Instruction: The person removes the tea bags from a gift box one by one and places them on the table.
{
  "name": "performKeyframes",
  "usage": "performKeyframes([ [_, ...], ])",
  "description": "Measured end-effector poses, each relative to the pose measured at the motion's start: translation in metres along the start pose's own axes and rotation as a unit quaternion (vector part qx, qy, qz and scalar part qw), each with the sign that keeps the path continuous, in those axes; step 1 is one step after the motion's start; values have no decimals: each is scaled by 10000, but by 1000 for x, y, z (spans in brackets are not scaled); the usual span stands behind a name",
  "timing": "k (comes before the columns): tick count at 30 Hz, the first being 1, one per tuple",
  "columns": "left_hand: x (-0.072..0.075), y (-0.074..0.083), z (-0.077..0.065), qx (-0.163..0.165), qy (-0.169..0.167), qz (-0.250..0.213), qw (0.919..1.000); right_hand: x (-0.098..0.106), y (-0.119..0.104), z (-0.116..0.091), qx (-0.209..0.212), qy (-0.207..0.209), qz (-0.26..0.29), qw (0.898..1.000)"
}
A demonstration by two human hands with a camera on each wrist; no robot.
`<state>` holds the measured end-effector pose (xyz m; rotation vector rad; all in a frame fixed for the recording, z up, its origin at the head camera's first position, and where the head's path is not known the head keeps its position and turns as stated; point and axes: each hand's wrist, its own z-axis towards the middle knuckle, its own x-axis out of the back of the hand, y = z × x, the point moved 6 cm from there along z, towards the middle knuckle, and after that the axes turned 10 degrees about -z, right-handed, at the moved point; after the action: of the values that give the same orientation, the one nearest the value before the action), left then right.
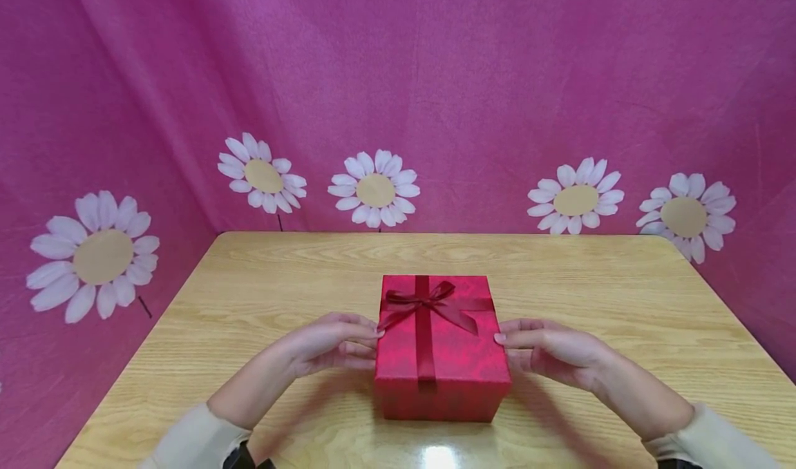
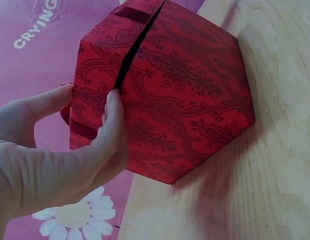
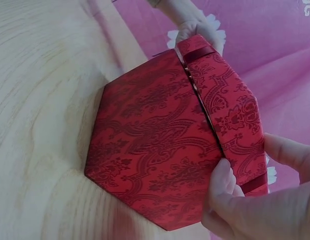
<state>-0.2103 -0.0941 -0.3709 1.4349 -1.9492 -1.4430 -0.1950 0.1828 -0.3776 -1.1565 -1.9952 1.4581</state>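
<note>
A red gift box (image 1: 404,403) with a dark brocade pattern stands on the table, and its lid (image 1: 460,358) carries a dark red ribbon tied in a bow (image 1: 425,303). At the lid's left side, my left hand (image 1: 332,345) pinches the edge, thumb on top and fingertips (image 2: 114,100) at the rim below. My right hand (image 1: 553,351) holds the opposite edge the same way, its fingertips (image 3: 222,172) at the rim. Both wrist views show a narrow dark gap between the lid's rim and the box body. The inside of the box is hidden.
The box rests on a light wooden table (image 1: 280,275). Behind the table and along its sides hangs a magenta cloth (image 1: 435,75) printed with several white daisies (image 1: 375,190). Light glares off the tabletop near the front edge.
</note>
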Motion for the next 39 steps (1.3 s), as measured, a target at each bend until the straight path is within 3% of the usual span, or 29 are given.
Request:
performKeyframes([
  [9, -5, 21, 0, -69, 11, 311, 9995, 8, -11, -6, 46, -64, 11, 10000],
  [18, -13, 44, 4, -153, 102, 293, 9994, 21, -32, -15, 145, -132, 114, 9997],
  [23, -18, 56, 7, -141, 229, 218, 9994, 27, -43, -17, 385, -205, 278, 9987],
  [28, -24, 61, 10, -76, 290, 39, 9995, 34, -46, -21, 372, -123, 623, 9973],
  [39, -43, 74, 22, -77, 463, -176, 9987, 48, -53, -35, 536, -264, 819, 9949],
])
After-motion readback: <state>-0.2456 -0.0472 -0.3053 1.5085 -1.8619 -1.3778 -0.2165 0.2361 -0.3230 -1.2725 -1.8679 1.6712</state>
